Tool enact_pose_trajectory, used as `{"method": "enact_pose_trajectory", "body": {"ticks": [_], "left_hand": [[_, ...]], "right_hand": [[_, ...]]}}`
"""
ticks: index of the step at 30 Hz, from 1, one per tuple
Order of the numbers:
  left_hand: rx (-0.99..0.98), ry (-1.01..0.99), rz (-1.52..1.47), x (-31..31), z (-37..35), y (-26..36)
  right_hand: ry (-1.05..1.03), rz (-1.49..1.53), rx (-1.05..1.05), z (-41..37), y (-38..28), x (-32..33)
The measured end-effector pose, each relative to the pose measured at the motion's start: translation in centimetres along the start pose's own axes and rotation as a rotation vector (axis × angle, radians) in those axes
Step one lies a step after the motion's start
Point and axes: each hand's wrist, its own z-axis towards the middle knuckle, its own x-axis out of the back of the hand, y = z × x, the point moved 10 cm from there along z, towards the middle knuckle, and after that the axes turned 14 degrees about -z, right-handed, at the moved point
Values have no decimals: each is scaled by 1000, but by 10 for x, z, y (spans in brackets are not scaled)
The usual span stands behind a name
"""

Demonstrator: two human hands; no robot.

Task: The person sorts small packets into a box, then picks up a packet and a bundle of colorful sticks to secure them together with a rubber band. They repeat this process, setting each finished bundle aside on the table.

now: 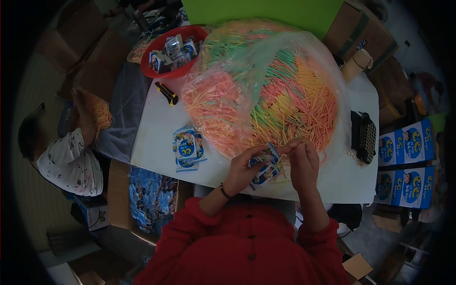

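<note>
Some blue packets [267, 174] are sitting in our left hand [243, 170], gripped above the table [154, 147], close by the sticks [304, 104]. Our right hand [304, 164] is curling just beside them; we are unable to tell whether it is holding anything. A slack left grip would be letting packets slip; a hard squeeze would be creasing them. Cartons [412, 142] at right are carrying large yellow characters on blue; we are making out no brand.

Left hand [241, 172] gripping blue packets [267, 174], right hand [305, 166] with bent fingers just beside them, clear bag [256, 78] of coloured sticks [297, 107] on white table [152, 140], red bowl [151, 71], box cutter [166, 93], loose packets [185, 146], another person [71, 164] at left.
</note>
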Motion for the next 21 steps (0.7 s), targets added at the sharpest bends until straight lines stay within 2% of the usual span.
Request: {"method": "enact_pose_trajectory", "body": {"ticks": [2,3,5,8,11,15,18,20,21], "left_hand": [[3,-35,8,-6,-1,2],[6,-35,8,-7,-2,4],[69,-71,-32,-15,-5,1],[80,-112,37,-20,-5,4],[64,-115,-22,-21,-5,13],[53,-111,-117,-22,-4,15],[17,-93,-230,-19,-4,11],[144,-86,-219,-19,-4,3],[145,-87,-220,-19,-5,3]], "right_hand": [[-156,-23,190,-7,-22,-14],[-156,-23,187,-7,-19,-15],[-186,-201,360,-10,-30,-25],[-210,-338,430,-10,-38,-36],[-245,-499,521,-14,-32,-39],[-252,-552,522,-17,-19,-35],[-265,-443,395,-16,-2,-29],[-272,-336,352,-15,4,-23],[-271,-337,351,-14,0,-23]]}}
